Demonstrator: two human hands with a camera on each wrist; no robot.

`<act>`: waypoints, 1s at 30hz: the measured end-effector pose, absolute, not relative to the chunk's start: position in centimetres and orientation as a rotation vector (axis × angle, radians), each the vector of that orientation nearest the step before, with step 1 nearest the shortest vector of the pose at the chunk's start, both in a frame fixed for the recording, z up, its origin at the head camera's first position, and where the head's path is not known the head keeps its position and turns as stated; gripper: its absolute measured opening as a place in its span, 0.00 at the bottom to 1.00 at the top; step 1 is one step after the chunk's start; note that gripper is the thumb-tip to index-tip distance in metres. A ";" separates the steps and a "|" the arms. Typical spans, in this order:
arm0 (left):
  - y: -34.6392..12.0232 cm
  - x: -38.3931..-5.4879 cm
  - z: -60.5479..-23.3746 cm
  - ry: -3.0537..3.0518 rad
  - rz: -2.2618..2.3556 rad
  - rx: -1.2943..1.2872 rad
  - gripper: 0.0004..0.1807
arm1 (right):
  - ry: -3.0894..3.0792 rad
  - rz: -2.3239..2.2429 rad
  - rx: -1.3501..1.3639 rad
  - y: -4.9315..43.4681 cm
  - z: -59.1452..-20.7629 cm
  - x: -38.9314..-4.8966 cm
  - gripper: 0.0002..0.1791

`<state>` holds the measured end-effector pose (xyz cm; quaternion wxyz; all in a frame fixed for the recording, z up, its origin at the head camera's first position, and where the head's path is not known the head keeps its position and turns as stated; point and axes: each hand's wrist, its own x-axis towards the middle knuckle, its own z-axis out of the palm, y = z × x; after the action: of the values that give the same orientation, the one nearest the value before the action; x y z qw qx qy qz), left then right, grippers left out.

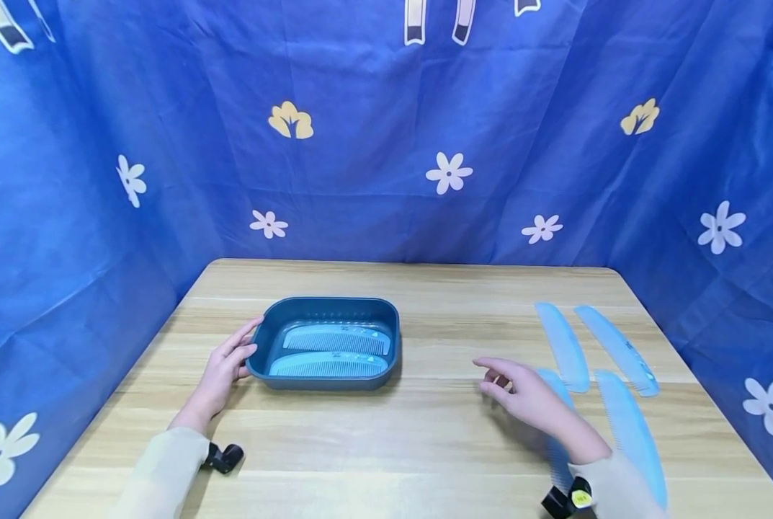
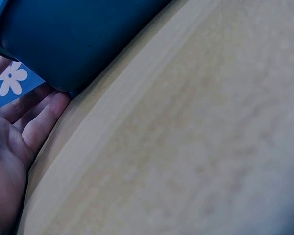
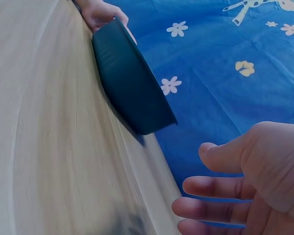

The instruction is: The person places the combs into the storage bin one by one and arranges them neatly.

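A blue cloth backdrop [image 1: 373,187] with white flowers and yellow trees hangs round three sides of my wood-grain worktop [image 1: 451,310]. The dark teal rectangular tub [image 1: 324,385] sits left of centre, and only the head view looks down into it: two light-blue combs [image 1: 328,365] lie side by side inside, teeth towards me. That view alone also shows four loose combs [image 1: 619,349] at the right of the worktop, one partly hidden under my right forearm.

My left hand [image 1: 222,369] rests against the tub's left end, its fingers fairly straight. From the left wrist I see what the head view hides: my fingers [image 2: 45,120] touch low on the tub's outer wall, near the worktop.

My right hand [image 1: 519,389] hangs above the worktop between tub and loose combs, holding nothing; from overhead its fingers look loosely bent. The right wrist view shows the thumb apart from the fingers, and beyond them the tub's outer side, with my left hand at its far end.
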<state>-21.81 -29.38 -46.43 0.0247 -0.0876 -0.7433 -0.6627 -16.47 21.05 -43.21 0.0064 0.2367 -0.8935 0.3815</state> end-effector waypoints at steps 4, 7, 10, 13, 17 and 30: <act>-29.3 -21.7 -46.2 -2.305 -2.047 -0.273 0.26 | -2.797 1.214 0.698 21.8 -43.5 -16.1 0.21; -29.4 -21.8 -46.5 -2.304 -2.052 -0.275 0.26 | -2.805 1.214 0.674 22.4 -43.7 -15.7 0.22; -29.6 -22.0 -46.9 -2.297 -2.060 -0.282 0.26 | -2.811 1.194 0.649 22.9 -43.9 -15.2 0.22; -29.6 -22.0 -47.1 -2.288 -2.060 -0.289 0.26 | -2.804 1.173 0.615 23.5 -44.1 -14.8 0.22; -29.7 -21.9 -47.2 -2.289 -2.051 -0.293 0.26 | -2.807 1.154 0.565 24.3 -44.2 -14.2 0.21; -29.5 -21.9 -46.6 -2.313 -2.046 -0.266 0.26 | -2.840 1.145 0.376 27.1 -44.4 -12.5 0.22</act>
<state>-21.89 -29.53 -46.63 0.0211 -0.0858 -0.7462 -0.6598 -12.54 27.05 -44.37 0.0284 0.1220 -0.9202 0.3709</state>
